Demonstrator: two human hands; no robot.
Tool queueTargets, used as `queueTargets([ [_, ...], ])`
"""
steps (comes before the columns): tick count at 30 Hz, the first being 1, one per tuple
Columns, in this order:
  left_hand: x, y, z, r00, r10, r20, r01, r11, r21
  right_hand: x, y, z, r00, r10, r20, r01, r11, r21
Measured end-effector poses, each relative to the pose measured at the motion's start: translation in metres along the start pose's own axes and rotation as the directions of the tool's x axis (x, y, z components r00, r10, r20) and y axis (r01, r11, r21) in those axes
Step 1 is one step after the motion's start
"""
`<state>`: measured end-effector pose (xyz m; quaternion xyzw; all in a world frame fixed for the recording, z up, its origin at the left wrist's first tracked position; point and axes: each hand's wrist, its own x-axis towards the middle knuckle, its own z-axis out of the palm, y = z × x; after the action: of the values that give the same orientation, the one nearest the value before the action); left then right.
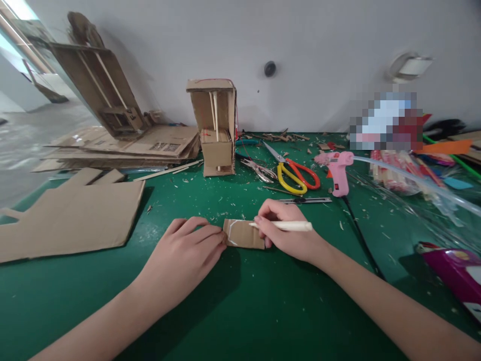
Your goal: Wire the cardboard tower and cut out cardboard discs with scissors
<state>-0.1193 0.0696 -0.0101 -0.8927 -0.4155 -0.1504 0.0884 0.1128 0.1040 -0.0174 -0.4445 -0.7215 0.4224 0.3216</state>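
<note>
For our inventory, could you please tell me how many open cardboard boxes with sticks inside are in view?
2: one upright box beyond the left hand; a larger box by stacked cardboard sheets on the left. No others show.

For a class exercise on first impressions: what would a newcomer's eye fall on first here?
Probably the centre, where the right hand holds a white pen at a small cardboard piece that the left hand touches. Behind it stands a cardboard structure; to its right, scissors with yellow and orange-red handles and a pink glue gun brighten the green table.
</note>
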Motion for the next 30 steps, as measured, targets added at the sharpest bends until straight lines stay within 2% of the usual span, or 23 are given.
queueTargets([
  [8,-0.001,-0.004,0.006,0.996,-0.053,0.073,0.064,0.986,-0.152,0.011,-0.002,0.003,0.995,-0.092,-0.045,0.083,0.983,-0.165],
  [17,0.001,-0.006,0.009,0.998,-0.043,0.036,0.047,0.990,-0.135,0.014,-0.001,0.002,0.994,-0.100,0.034,0.104,0.986,-0.129],
  [20,0.000,-0.006,0.010,0.999,-0.040,0.032,0.044,0.991,-0.127,0.014,-0.003,-0.002,0.994,-0.072,0.083,0.076,0.996,-0.045],
  [25,-0.001,-0.006,0.013,1.000,-0.021,0.009,0.022,0.990,-0.137,0.013,-0.003,-0.010,0.977,0.113,0.183,-0.136,0.984,0.116],
  [30,0.001,-0.005,0.015,1.000,-0.011,0.012,0.012,0.989,-0.147,0.013,0.000,-0.012,0.987,0.067,0.144,-0.078,0.994,0.073],
])
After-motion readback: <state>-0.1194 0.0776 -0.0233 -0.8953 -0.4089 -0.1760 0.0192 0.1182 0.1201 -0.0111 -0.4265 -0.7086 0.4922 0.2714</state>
